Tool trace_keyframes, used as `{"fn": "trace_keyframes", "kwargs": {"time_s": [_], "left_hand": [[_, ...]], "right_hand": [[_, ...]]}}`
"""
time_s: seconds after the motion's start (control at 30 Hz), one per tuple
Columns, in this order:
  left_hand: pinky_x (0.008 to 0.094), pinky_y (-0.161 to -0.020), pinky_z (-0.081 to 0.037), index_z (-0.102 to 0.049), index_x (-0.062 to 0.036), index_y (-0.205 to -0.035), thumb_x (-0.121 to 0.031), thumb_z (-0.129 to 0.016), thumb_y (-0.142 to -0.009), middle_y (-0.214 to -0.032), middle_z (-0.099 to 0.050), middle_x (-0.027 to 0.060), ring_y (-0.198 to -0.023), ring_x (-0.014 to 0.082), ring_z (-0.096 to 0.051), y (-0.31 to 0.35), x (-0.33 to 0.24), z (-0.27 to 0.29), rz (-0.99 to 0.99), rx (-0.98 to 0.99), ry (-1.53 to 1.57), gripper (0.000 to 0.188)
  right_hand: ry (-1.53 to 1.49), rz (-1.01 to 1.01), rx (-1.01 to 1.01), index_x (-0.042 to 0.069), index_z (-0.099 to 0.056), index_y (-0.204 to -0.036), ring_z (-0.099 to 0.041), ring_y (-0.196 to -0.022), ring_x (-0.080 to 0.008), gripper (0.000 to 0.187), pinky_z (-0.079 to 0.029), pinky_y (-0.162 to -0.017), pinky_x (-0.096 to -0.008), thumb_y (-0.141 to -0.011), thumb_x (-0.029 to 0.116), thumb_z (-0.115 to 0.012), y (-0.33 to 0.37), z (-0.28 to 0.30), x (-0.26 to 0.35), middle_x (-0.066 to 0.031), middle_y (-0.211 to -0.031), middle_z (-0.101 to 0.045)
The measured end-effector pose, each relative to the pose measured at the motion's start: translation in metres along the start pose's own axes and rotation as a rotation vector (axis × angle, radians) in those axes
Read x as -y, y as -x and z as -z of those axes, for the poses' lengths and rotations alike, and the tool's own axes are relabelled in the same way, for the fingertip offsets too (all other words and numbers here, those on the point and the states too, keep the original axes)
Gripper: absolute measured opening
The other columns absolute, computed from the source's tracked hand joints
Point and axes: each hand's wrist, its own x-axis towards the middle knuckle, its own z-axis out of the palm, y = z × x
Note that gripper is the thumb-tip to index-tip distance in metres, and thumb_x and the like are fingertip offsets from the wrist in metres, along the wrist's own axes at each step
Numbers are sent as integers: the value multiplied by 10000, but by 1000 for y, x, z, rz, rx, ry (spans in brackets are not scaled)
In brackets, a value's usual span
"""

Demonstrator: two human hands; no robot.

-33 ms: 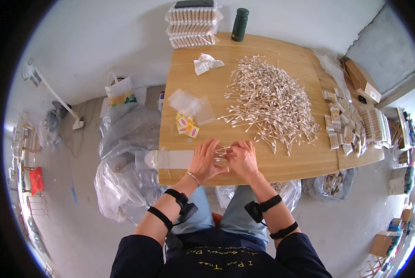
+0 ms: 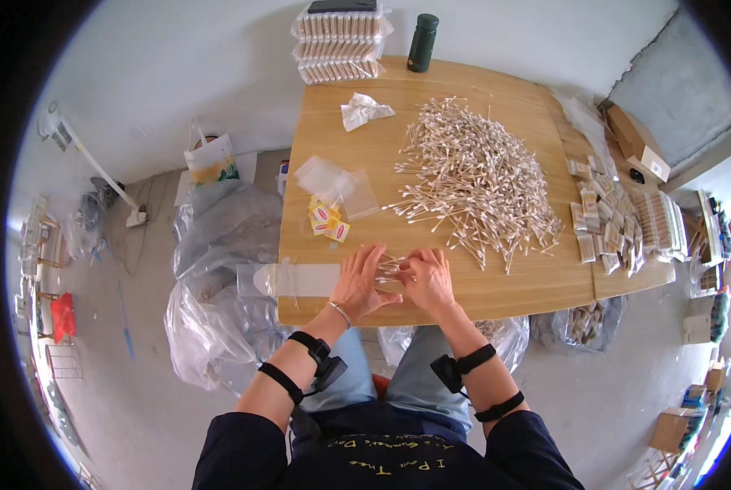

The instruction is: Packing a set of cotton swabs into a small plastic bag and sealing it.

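A small bunch of cotton swabs (image 2: 389, 268) lies between my two hands, just above the table's near edge. My left hand (image 2: 357, 282) is closed around its left side, thumb stretched toward the right. At the right end, my right hand (image 2: 428, 282) pinches the swabs with bent fingers; its fingertips partly hide them. Left of my left hand, a flat white strip (image 2: 306, 280) with clear plastic sticks out past the table's left edge. Small yellow-and-white cards (image 2: 328, 220) and clear plastic bags (image 2: 337, 184) lie beyond it.
A large heap of loose cotton swabs (image 2: 488, 175) covers the middle of the wooden table (image 2: 333, 98). Small filled packs (image 2: 606, 216) lie at the right. Stacked packs (image 2: 339, 49), a dark green bottle (image 2: 422, 43) and crumpled tissue (image 2: 365, 111) are at the back.
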Motion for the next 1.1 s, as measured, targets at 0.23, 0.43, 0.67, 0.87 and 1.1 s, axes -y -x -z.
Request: {"fn": "trace_keyframes", "kwargs": {"time_s": [0.23,0.43,0.67,0.87,1.1], "left_hand": [[446,-1038,-348,-340,-103,-1394,-383,-874,-563,-1372,-425,138,-1240,366,-416,-2,-6,4,29,40,-39,1026],[441,-1066,-325,-344,-86,-1387,-398,-874,-555,-1380,-424,143,-1276,358,-394,-5,-8,6,18,43,-50,1034],[456,-1149,-237,-337,-74,-1393,-413,-871,-558,-1346,-462,165,-1333,346,-349,-5,-4,5,-43,-20,-97,1047],[465,-1122,-280,-330,-71,-1397,-415,-894,-520,-1357,-448,160,-1323,359,-355,-7,-10,7,40,58,-67,1098],[437,-1078,-335,-344,-81,-1389,-415,-886,-540,-1327,-472,141,-1293,333,-386,-5,-6,4,84,71,-60,1061]], "right_hand": [[41,15,133,58,-674,-855,-514,-1040,-299,113,-430,-876,-422,-747,89,-668,-4,4,-6,-74,-1004,-591],[-9,19,161,46,-651,-893,-529,-1005,-317,134,-440,-878,-422,-764,82,-649,-10,3,-19,-105,-961,-586],[12,85,19,58,-646,-789,-542,-950,-305,45,-457,-845,-400,-764,95,-655,-16,6,-4,-89,-934,-584],[115,185,72,58,-641,-767,-537,-951,-290,69,-460,-840,-407,-753,120,-669,-13,-11,-5,-82,-965,-571],[-18,141,9,37,-603,-889,-529,-923,-328,105,-448,-823,-439,-787,56,-613,-14,-12,-5,-129,-935,-562]]}}
